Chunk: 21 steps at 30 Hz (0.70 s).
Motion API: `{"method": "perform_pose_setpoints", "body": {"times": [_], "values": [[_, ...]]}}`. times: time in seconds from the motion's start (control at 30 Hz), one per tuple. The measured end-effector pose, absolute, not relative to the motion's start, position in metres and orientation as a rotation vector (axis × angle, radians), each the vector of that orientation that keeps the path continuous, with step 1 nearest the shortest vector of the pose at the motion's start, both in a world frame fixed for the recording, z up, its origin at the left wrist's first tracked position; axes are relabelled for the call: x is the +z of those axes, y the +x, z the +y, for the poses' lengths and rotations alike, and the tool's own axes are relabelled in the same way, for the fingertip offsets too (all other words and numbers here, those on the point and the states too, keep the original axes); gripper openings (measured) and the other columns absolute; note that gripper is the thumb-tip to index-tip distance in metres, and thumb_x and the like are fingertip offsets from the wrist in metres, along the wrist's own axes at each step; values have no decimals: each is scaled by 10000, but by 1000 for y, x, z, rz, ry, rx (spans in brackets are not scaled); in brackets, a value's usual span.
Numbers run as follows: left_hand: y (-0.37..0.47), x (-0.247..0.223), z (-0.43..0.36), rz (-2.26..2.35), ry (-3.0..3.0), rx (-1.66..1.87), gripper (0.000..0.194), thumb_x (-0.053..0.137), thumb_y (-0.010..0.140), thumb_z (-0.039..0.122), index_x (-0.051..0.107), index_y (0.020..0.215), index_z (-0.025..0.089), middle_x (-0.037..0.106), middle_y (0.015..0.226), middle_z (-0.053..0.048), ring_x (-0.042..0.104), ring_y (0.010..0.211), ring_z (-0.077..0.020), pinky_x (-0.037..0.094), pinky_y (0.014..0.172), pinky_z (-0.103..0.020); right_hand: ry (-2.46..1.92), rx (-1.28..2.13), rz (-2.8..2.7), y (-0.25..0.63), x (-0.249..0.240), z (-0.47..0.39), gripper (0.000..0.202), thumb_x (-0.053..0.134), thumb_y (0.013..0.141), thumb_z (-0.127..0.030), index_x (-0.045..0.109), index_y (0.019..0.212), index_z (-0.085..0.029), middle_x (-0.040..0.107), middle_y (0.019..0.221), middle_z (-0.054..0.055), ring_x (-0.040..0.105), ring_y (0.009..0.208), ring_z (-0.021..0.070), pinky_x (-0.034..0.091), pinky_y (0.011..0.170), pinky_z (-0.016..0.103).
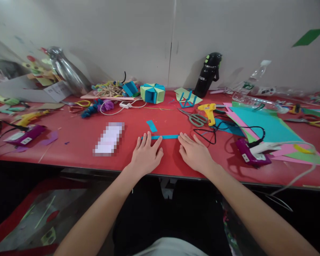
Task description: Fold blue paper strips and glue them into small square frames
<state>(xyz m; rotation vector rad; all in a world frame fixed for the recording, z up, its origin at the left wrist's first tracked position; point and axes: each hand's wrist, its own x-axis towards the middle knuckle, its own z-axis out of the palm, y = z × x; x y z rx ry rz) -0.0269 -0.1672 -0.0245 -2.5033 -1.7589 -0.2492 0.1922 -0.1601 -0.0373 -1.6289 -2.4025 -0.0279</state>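
Observation:
A narrow blue paper strip point(170, 137) lies flat on the red table point(77, 142) near its front edge. My left hand point(146, 154) rests palm down with fingers spread, the fingertips on the left part of the strip. At the strip's right end, my right hand point(194, 151) lies with fingers stretched out and their tips on the paper. Just behind the strip is a small blue paper piece point(151, 126). Further back stand a blue and pale-green paper box shape point(152, 94) and a blue strip frame point(188, 99) on pale-green paper.
Scissors point(197, 119), a yellow glue gun point(208, 112) and its black cord lie right of centre. Purple power strips point(252, 153) sit at both sides. Coloured paper sheets point(272, 124), a black bottle point(208, 74) and a steel jug point(69, 71) stand around. A blurred-out rectangle point(109, 138) lies left.

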Motion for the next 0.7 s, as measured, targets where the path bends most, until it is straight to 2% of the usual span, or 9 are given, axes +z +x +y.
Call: {"method": "perform_pose_setpoints", "body": {"times": [0.1, 0.2, 0.33, 0.4, 0.5, 0.6, 0.7], "values": [[-28, -23, -167, -1778, -2499, -220, 519, 423, 1017, 336, 479, 1518, 213, 374, 1616, -193, 348, 1490, -405, 295, 1204, -580, -1658, -24, -2354, 203, -39, -160, 529, 351, 977, -200, 524, 1463, -88, 481, 1551, 137, 478, 1437, 245, 306, 1229, 501], [-33, -19, -161, -1757, -2520, -161, 488, 385, 1031, 282, 498, 1492, 166, 417, 1584, -212, 424, 1458, -360, 301, 1212, -539, -1618, -35, -2360, 211, -39, -156, 510, 372, 957, -142, 577, 1423, -137, 549, 1507, 114, 537, 1385, 228, 333, 1209, 477], [-41, -7, -143, -1568, -2605, -50, 431, 363, 1018, 152, 578, 1391, 151, 494, 1521, -184, 539, 1364, -299, 389, 1169, -475, -1565, -165, -2481, 212, -29, -140, 406, 419, 941, -91, 707, 1223, -133, 673, 1350, 138, 606, 1237, 280, 442, 1062, 455], [-41, 1, -134, -1410, -2636, 32, 404, 383, 977, 71, 660, 1261, 146, 564, 1425, -166, 578, 1295, -297, 472, 1081, -438, -1531, -225, -2602, 211, -20, -129, 315, 460, 946, -105, 745, 1080, -113, 702, 1219, 156, 607, 1137, 301, 482, 936, 418], [-36, 12, -123, -1249, -2631, 195, 346, 420, 939, 25, 709, 1107, 116, 646, 1216, -163, 645, 1137, -317, 543, 919, -425, -1443, -239, -2791, 211, -7, -112, 267, 480, 959, -105, 747, 947, -112, 695, 1058, 146, 608, 1009, 269, 467, 824, 362], [-31, 21, -118, -1163, -2646, 338, 298, 453, 926, 9, 707, 1060, 92, 666, 1100, -160, 695, 993, -295, 559, 781, -376, -1354, -197, -2924, 214, 2, -98, 241, 497, 975, -139, 735, 944, -117, 681, 1021, 126, 621, 907, 227, 423, 711, 326], [-30, 27, -114, -1095, -2672, 413, 282, 467, 924, 6, 692, 1075, 88, 674, 1095, -156, 710, 954, -283, 550, 726, -350, -1262, -160, -2992, 219, 5, -90, 208, 515, 973, -152, 720, 993, -120, 675, 1041, 119, 631, 850, 196, 377, 655, 305]]}}
